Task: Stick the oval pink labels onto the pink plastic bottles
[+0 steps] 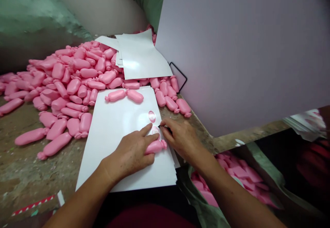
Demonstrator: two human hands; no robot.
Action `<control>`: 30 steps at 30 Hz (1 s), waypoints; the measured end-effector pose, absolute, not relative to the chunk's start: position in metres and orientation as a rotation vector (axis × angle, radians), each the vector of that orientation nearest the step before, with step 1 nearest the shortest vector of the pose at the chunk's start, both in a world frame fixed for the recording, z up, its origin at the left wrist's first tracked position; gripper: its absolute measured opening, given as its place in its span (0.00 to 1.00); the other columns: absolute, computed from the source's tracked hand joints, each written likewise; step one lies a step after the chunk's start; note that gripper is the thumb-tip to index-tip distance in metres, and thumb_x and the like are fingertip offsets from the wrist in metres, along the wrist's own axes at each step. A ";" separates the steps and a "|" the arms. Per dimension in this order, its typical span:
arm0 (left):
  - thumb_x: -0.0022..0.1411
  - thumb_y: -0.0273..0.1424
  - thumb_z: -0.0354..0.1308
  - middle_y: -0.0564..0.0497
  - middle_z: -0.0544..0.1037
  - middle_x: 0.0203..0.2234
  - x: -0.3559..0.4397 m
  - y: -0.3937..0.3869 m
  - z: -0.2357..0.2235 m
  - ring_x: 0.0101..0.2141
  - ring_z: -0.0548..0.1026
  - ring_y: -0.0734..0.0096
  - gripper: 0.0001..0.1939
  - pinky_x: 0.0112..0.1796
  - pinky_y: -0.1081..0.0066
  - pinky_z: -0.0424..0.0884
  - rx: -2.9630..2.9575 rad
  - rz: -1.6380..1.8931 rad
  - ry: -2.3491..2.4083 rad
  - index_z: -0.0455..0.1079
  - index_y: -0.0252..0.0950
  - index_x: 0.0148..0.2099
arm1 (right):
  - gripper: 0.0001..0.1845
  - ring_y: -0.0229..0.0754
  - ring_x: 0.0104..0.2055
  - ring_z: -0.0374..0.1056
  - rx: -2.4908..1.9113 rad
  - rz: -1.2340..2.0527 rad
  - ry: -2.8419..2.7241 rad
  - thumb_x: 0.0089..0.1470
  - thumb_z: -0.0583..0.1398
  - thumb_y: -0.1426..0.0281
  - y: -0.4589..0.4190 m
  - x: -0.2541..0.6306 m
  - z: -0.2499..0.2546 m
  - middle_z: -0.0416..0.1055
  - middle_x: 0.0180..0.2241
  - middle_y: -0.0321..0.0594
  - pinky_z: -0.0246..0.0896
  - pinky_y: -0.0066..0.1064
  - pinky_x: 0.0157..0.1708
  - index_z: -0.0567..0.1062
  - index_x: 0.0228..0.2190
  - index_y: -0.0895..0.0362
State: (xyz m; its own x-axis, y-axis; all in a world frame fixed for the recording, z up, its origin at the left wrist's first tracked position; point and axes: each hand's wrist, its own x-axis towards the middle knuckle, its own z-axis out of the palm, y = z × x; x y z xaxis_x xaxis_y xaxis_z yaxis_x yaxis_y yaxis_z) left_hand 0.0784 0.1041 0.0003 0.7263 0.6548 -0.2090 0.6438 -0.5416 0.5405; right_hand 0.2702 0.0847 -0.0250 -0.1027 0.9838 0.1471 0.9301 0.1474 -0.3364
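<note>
My left hand (131, 152) rests on a stack of white sheets (113, 152) and holds down a pink sausage-shaped plastic piece (155, 147), which has a knotted tip pointing right. My right hand (182, 138) pinches a small black pointed tool (162, 127), its tip close to a shiny oval label (155, 130) on the sheet. A second oval label (152, 116) lies a little farther up. Two more pink pieces (115, 95) (134, 96) lie along the sheet's far edge.
A large heap of pink pieces (72, 83) covers the rough stained worktop (31, 173) to the left and back. Loose white sheets (141, 54) lie on it. A lilac board (239, 49) stands at right, and a green-edged sack (232, 176) of pink pieces sits below right.
</note>
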 end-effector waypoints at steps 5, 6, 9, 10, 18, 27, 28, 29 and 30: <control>0.55 0.28 0.54 0.39 0.59 0.68 0.079 0.104 0.001 0.60 0.69 0.41 0.28 0.55 0.51 0.69 2.316 0.011 0.983 0.70 0.38 0.59 | 0.09 0.45 0.32 0.73 -1.848 0.231 -2.094 0.59 0.56 0.75 0.083 0.268 -0.023 0.81 0.32 0.43 0.51 0.36 0.34 0.77 0.33 0.57; 0.55 0.28 0.54 0.39 0.59 0.68 0.079 0.104 0.001 0.60 0.69 0.41 0.28 0.55 0.51 0.69 2.316 0.008 0.986 0.70 0.38 0.60 | 0.09 0.45 0.32 0.73 -1.851 0.241 -2.085 0.59 0.56 0.75 0.082 0.267 -0.022 0.81 0.32 0.43 0.51 0.36 0.34 0.77 0.33 0.57; 0.55 0.28 0.54 0.39 0.59 0.68 0.078 0.104 0.001 0.60 0.69 0.42 0.28 0.55 0.51 0.70 2.318 0.013 0.992 0.70 0.38 0.59 | 0.10 0.46 0.33 0.73 -1.863 0.284 -2.048 0.59 0.56 0.75 0.083 0.266 -0.021 0.81 0.33 0.44 0.50 0.36 0.33 0.77 0.33 0.57; 0.55 0.28 0.54 0.39 0.60 0.68 0.078 0.103 0.001 0.60 0.69 0.42 0.28 0.55 0.52 0.70 2.319 0.016 0.991 0.70 0.38 0.59 | 0.10 0.46 0.33 0.73 -1.864 0.301 -2.036 0.59 0.56 0.75 0.084 0.266 -0.021 0.81 0.33 0.44 0.50 0.36 0.33 0.77 0.33 0.56; 0.55 0.29 0.54 0.41 0.65 0.64 0.079 0.103 0.001 0.59 0.70 0.43 0.29 0.56 0.52 0.68 2.297 0.008 1.002 0.70 0.40 0.60 | 0.09 0.42 0.30 0.73 -1.832 0.496 -1.944 0.60 0.55 0.71 0.091 0.270 -0.026 0.79 0.29 0.37 0.54 0.31 0.29 0.76 0.34 0.54; 0.56 0.38 0.62 0.47 0.79 0.45 0.066 0.116 0.004 0.45 0.77 0.57 0.20 0.47 0.61 0.71 1.383 0.516 1.110 0.73 0.37 0.50 | 0.09 0.44 0.30 0.71 -1.833 0.411 -1.921 0.58 0.56 0.71 0.088 0.276 -0.025 0.80 0.30 0.39 0.53 0.33 0.31 0.77 0.34 0.55; 0.56 0.40 0.63 0.46 0.79 0.44 0.066 0.116 0.003 0.42 0.77 0.59 0.21 0.46 0.62 0.71 1.227 0.594 1.132 0.73 0.36 0.50 | 0.09 0.44 0.31 0.71 -1.830 0.393 -1.935 0.57 0.56 0.71 0.088 0.275 -0.025 0.80 0.30 0.40 0.52 0.34 0.32 0.77 0.33 0.55; 0.56 0.42 0.64 0.45 0.79 0.44 0.067 0.116 0.003 0.41 0.77 0.61 0.22 0.45 0.63 0.72 1.095 0.664 1.133 0.73 0.36 0.50 | 0.08 0.45 0.32 0.71 -1.826 0.380 -1.947 0.57 0.57 0.70 0.088 0.274 -0.024 0.80 0.31 0.40 0.52 0.34 0.33 0.77 0.32 0.55; 0.56 0.43 0.65 0.45 0.79 0.45 0.068 0.115 0.002 0.41 0.77 0.63 0.23 0.45 0.64 0.72 0.988 0.719 1.116 0.73 0.36 0.50 | 0.08 0.45 0.32 0.71 -1.822 0.370 -1.956 0.57 0.57 0.70 0.088 0.273 -0.024 0.81 0.31 0.41 0.52 0.35 0.35 0.77 0.32 0.55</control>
